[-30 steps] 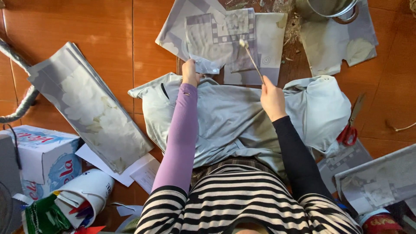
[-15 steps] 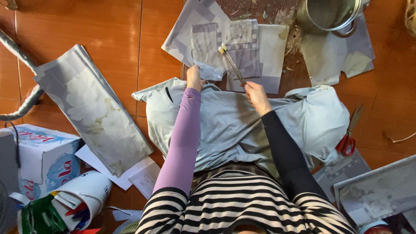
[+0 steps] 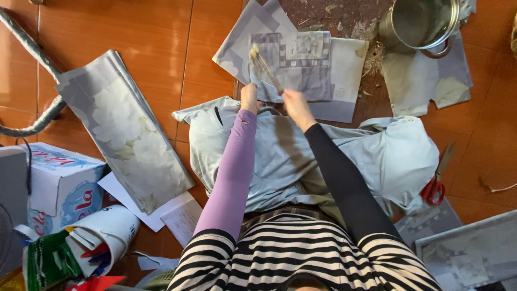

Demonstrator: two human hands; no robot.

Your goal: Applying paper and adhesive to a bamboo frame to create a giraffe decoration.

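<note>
Now right hand [image 3: 297,106] is pinching a thin stick brush [image 3: 265,63] by its near end, tip angling up-left over grey paper sheet [image 3: 301,59]. Left hand [image 3: 249,99] is pressing sheet's near edge, fingers closed. Sheet prob. light, floppy, tears easily; hold at edge.

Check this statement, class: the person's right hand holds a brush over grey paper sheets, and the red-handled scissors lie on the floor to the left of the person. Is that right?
Wrong on one point. The head view shows the red-handled scissors on the person's right, not left. The right hand does hold the brush over the grey paper sheets.
</note>
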